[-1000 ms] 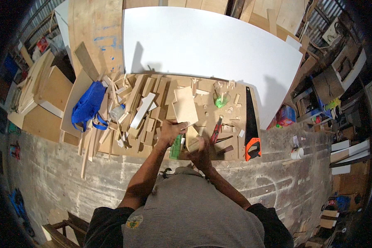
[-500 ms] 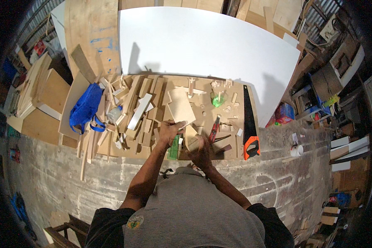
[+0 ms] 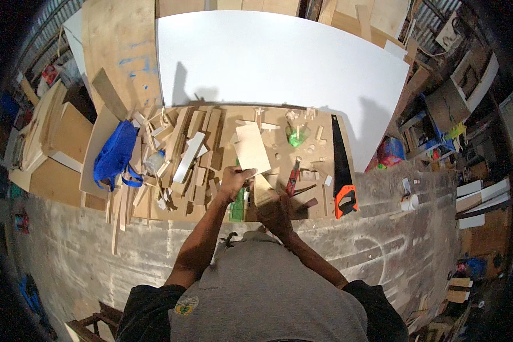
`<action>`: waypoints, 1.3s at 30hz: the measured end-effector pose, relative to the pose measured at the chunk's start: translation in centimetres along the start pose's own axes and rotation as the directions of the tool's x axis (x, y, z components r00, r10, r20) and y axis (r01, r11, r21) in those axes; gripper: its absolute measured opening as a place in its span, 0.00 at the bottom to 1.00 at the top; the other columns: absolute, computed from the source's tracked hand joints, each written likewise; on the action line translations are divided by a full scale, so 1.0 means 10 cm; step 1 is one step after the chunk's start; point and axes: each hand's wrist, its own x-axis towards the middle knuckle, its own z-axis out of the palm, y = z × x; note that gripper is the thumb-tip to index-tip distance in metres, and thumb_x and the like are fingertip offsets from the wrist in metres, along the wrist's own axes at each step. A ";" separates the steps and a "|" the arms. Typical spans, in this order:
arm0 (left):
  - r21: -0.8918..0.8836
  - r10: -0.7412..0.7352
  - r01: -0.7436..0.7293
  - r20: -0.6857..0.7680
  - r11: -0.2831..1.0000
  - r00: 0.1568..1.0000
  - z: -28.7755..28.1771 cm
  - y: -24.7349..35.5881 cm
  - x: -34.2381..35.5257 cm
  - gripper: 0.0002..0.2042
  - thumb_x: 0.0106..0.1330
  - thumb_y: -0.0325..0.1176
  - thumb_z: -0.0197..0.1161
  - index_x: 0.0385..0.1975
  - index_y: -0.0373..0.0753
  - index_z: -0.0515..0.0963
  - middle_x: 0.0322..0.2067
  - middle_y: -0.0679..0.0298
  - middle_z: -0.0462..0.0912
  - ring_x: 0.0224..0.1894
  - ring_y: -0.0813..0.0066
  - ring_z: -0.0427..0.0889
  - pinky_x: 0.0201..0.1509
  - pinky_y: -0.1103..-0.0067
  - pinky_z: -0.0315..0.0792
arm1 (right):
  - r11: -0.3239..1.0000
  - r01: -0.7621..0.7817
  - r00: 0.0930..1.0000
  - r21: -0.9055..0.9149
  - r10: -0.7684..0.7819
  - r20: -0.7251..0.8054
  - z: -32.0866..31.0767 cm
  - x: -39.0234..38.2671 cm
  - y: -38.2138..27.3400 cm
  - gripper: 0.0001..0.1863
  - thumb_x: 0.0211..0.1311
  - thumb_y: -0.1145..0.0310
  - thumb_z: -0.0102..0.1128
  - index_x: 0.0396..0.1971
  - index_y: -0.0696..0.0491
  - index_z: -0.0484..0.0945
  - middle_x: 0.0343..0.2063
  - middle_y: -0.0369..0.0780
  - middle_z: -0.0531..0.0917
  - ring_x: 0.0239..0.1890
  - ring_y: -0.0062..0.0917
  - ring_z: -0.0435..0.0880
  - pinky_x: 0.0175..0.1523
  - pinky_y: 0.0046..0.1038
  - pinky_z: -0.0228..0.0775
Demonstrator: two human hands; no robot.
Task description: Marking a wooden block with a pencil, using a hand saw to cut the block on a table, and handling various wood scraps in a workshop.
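Observation:
My left hand [image 3: 234, 181] is closed on the lower corner of a pale, flat rectangular wood piece [image 3: 251, 149], its thumb lying on the face. Close by on the right, my right hand [image 3: 276, 214] grips a smaller wood block [image 3: 263, 190] with a pale slanted top. The block's upper end is near the flat piece's lower edge; I cannot tell whether they touch. Partly behind my left wrist lies a green translucent item [image 3: 237, 208]. To the right of my right hand rests a red and black cutter-like tool [image 3: 293, 178].
Wood strips [image 3: 189, 157] crowd the table's left side beside a blue bag [image 3: 115, 153]. A handsaw with an orange handle [image 3: 345, 200] lies at the right edge. A green container [image 3: 296, 137] and small wood bits lie toward the back, before a white panel [image 3: 279, 62].
The flat wood piece has turned slightly more upright in my left hand. The block in my right hand has tilted and shifted a little. Both hands keep their hold.

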 end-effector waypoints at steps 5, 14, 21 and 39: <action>-0.066 -0.031 0.035 0.065 0.997 0.997 -0.06 -0.05 -0.03 0.11 0.60 0.31 0.68 0.33 0.27 0.80 0.27 0.59 0.82 0.26 0.75 0.80 0.29 0.77 0.77 | 0.996 0.073 0.996 -0.056 -0.075 -0.041 -0.01 0.00 0.00 0.45 0.35 0.57 0.78 0.55 0.54 0.63 0.45 0.53 0.70 0.50 0.51 0.69 0.55 0.48 0.62; -0.093 -0.113 0.120 0.078 0.988 0.991 -0.27 -0.10 -0.21 0.10 0.66 0.31 0.60 0.40 0.30 0.75 0.35 0.56 0.82 0.34 0.69 0.83 0.39 0.76 0.79 | 0.988 -0.051 0.997 -0.145 0.059 0.051 -0.02 -0.04 0.13 0.44 0.40 0.60 0.75 0.57 0.56 0.61 0.45 0.51 0.71 0.48 0.48 0.70 0.53 0.46 0.63; -0.099 -0.127 0.124 -0.026 0.987 0.992 -0.59 -0.34 -0.32 0.15 0.68 0.39 0.59 0.45 0.34 0.71 0.39 0.56 0.80 0.39 0.64 0.84 0.39 0.71 0.81 | 0.939 -0.182 0.974 -0.291 0.213 0.077 0.26 -0.06 0.32 0.38 0.53 0.45 0.63 0.56 0.58 0.68 0.47 0.50 0.71 0.51 0.48 0.71 0.55 0.44 0.65; -0.109 -0.041 0.017 -0.216 0.994 0.975 -0.90 -0.48 -0.75 0.22 0.65 0.39 0.64 0.54 0.36 0.70 0.48 0.54 0.80 0.44 0.60 0.84 0.42 0.68 0.82 | 0.778 -0.599 0.800 -0.189 0.588 -0.118 -0.90 -0.12 1.98 0.09 0.54 0.74 0.55 0.33 0.58 0.82 0.32 0.49 0.82 0.35 0.44 0.82 0.43 0.37 0.74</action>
